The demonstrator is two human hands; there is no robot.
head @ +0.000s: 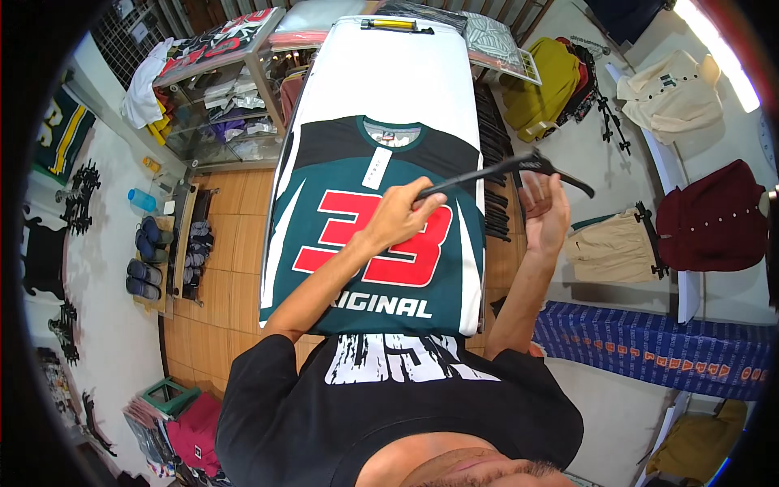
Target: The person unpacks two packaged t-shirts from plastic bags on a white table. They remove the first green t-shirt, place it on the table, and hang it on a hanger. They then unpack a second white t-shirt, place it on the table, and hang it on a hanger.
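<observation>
My left hand [398, 213] grips one end of a black clothes hanger [487, 172], which is held up above the table and slants to the right. My right hand [543, 213] is raised just under the hanger's far end, palm showing and fingers extended; whether it touches the hanger is hard to tell. Below my left hand, a dark green and black jersey [389, 304] lies flat, front up, with a large red number and white side panels. A white paper tag [377, 168] hangs from its collar. The jersey rests on a long white-topped table [389, 73].
A yellow and black cutter [395, 25] lies at the table's far end. To the left stands a glass display case [213, 122] with packed clothes. Several black hangers [496, 134] hang along the table's right side. Shoes [149, 259] sit on a low rack at left.
</observation>
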